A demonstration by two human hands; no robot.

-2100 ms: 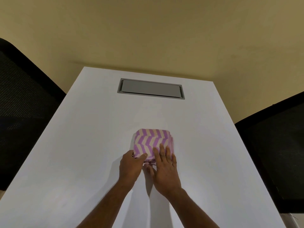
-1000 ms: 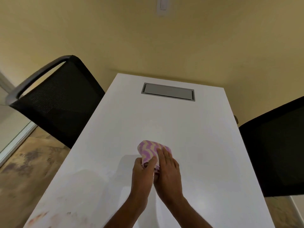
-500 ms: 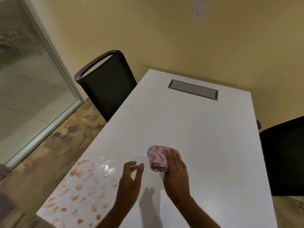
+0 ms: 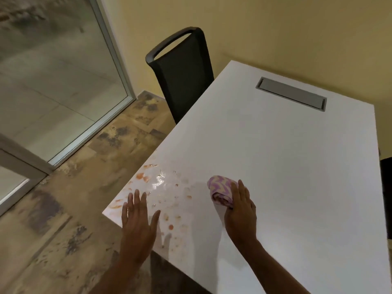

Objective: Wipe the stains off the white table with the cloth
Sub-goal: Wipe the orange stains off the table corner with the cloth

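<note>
Cloth (image 4: 221,190), soft rolled purple-and-cream chevron, my right hand (image 4: 240,211) gripping it on the glossy white table (image 4: 286,158), my left hand (image 4: 137,221) lying flat, fingers spread, beside orange stains (image 4: 146,179).

Setting: office meeting room. Evidence: long white table (image 4: 286,158) with a grey flush cable hatch (image 4: 291,94) set into its far end; black mesh-back chair (image 4: 182,71) pushed against the table's left side, edge of a second dark chair (image 4: 386,198) at the right. Glass partition (image 4: 48,66) in an aluminium frame on the left. Plain yellow wall (image 4: 275,28); mottled brown floor (image 4: 63,219).
</note>
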